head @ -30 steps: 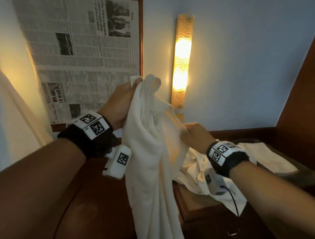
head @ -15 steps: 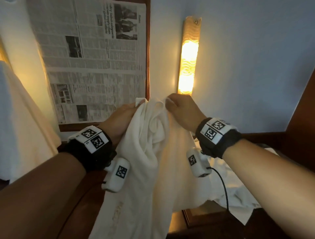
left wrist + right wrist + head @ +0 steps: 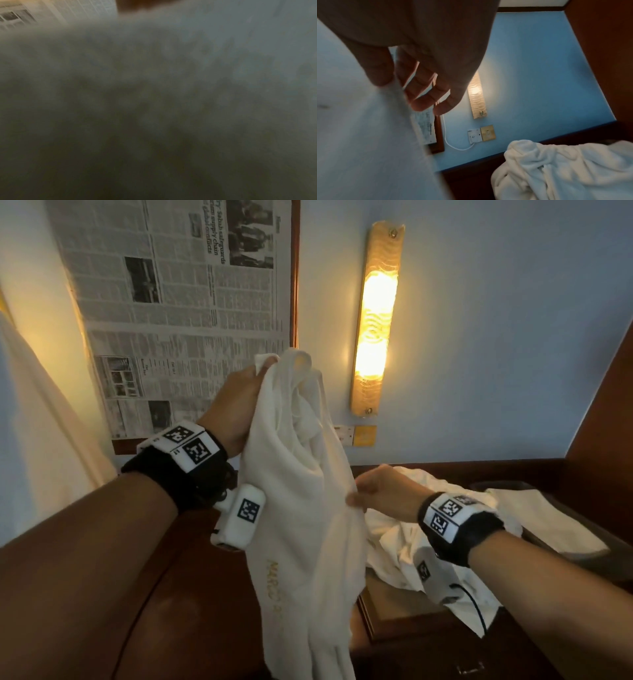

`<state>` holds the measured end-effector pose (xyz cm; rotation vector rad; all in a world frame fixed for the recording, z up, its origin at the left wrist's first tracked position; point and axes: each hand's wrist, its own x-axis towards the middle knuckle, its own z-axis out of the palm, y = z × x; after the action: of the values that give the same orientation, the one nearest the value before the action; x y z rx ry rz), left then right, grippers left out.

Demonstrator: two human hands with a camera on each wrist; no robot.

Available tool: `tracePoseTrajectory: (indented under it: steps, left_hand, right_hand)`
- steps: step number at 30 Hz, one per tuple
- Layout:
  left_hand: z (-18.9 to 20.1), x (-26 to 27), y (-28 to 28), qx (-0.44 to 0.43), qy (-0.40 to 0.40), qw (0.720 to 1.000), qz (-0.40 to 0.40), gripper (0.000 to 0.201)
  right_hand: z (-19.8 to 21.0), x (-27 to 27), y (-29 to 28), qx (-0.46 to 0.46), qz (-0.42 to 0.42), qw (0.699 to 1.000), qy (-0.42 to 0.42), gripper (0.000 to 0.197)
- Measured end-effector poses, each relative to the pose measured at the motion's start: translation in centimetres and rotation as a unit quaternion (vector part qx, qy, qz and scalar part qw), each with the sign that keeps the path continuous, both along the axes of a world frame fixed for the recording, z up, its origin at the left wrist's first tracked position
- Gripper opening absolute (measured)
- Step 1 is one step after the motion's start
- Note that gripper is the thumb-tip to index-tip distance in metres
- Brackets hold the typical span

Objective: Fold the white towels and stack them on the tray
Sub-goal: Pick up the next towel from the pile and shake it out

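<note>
Left hand (image 3: 239,402) grips the hanging towel's (image 3: 301,508) top; right hand (image 3: 383,494) pinches its edge.

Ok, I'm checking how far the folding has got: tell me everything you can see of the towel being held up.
The held towel is white, soft terry-like cloth, unfolded and bunched, hanging in loose vertical folds. Faint gold lettering runs down its lower part. The left hand grips its top corner, raised before the newspaper; the right hand pinches its right edge lower down. Its bottom end runs out of view.
</note>
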<state>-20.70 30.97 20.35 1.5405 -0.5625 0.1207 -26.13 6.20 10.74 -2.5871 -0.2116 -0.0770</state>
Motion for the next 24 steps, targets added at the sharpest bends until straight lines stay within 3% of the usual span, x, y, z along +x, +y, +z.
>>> tracePoseTrajectory:
  steps: [3, 6, 12, 16, 20, 24]
  left_hand:
    - [0.0, -0.2, 0.0, 0.023, -0.007, 1.000, -0.017, 0.036]
    - [-0.8, -0.7, -0.5, 0.056, 0.012, 0.998, -0.032, 0.036]
    - [-2.8, -1.3, -1.3, 0.035, 0.052, 0.996, -0.062, 0.028]
    - [-2.9, -1.6, -1.5, 0.009, 0.070, 0.994, -0.080, 0.026]
    - [-2.2, -1.4, -1.3, 0.034, 0.032, 0.998, -0.048, 0.032]
    - [-1.3, -0.9, -0.4, 0.005, 0.039, 0.999, -0.019, 0.034]
  right_hand:
    - [-1.4, 0.5, -1.6, 0.059, -0.066, 0.994, -0.059, 0.022]
    - [1.2, 1.1, -1.2, 0.111, -0.090, 0.974, -0.176, 0.025]
    - [7.6, 0.5, 3.1, 0.083, 0.015, 0.957, -0.276, 0.015]
    - [9.3, 0.7, 4.7, 0.090, 0.016, 0.948, -0.305, 0.012]
    - [9.1, 0.1, 4.2, 0.117, 0.017, 0.953, -0.279, 0.024]
    - [7.5, -1.0, 2.1, 0.122, 0.005, 0.985, -0.125, 0.013]
